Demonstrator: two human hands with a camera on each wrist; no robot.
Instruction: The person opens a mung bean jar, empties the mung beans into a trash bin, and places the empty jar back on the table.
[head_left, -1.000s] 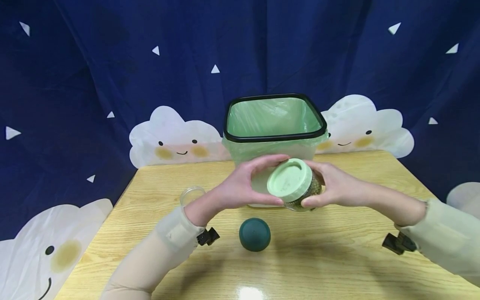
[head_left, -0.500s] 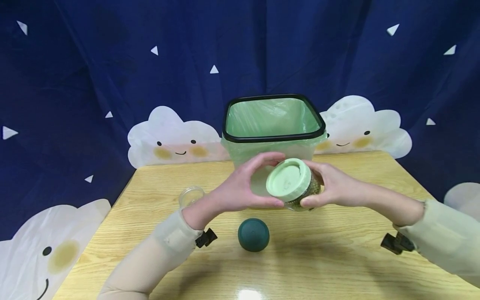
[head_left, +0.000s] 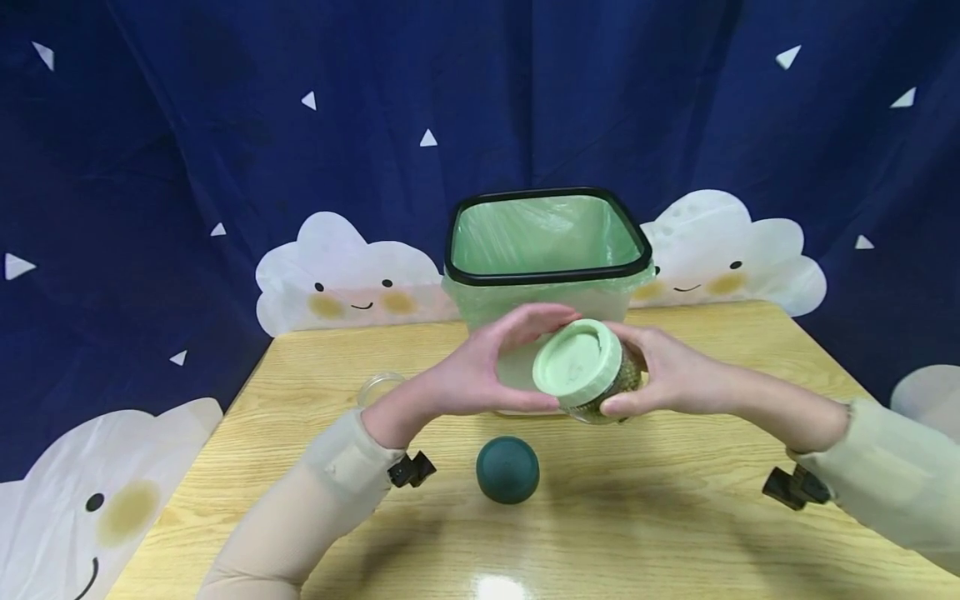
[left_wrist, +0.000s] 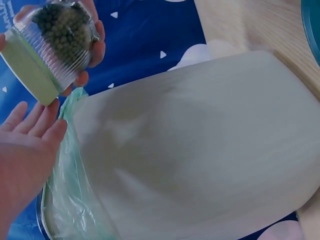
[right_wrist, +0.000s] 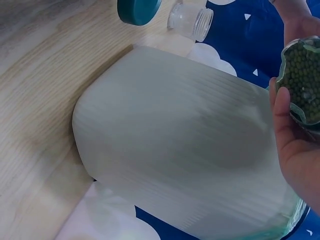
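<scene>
1. Head view: A person's right hand (head_left: 675, 372) grasps a clear jar (head_left: 628, 379) of green beans, tilted above a wood-grain bench (head_left: 712, 475), before a white bin with a black rim (head_left: 551, 275) and green plastic liner (head_left: 547, 229). The left hand (head_left: 476, 372) stands ungripped around its round pale-green lid (head_left: 577, 364). Below sits a round teal cap (head_left: 507, 470).
2. Left wrist view: The left hand's fingers, released and nearly straight, reach the lid's edge; the right hand's curl round the jar.
3. Right wrist view: A clear container (right_wrist: 189, 21) with a threaded neck stands near the teal cap.
</scene>
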